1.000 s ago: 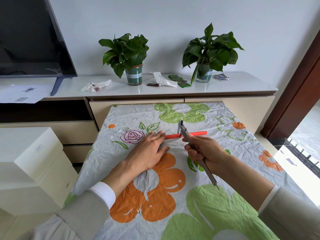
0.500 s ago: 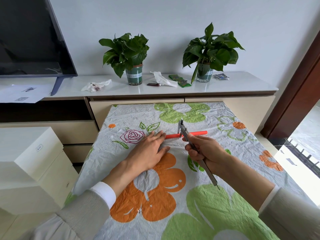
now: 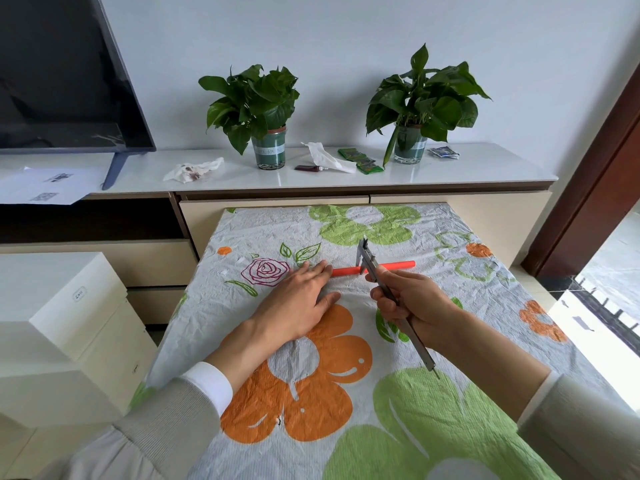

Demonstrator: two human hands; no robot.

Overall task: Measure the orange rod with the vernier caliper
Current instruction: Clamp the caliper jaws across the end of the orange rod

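Note:
The orange rod lies crosswise on the flowered tablecloth, near the middle of the table. My left hand rests flat on the cloth, fingertips pressing the rod's left end. My right hand grips the steel vernier caliper by its beam. The caliper's jaws stand over the rod's middle, straddling it. The beam's tail sticks out toward me below my right hand.
A white sideboard behind the table carries two potted plants, tissues, packets and papers. A television stands at the far left. White boxes sit left of the table. A brown door frame is at right.
Both hands, the rod and the caliper have stayed almost still; no clear movement.

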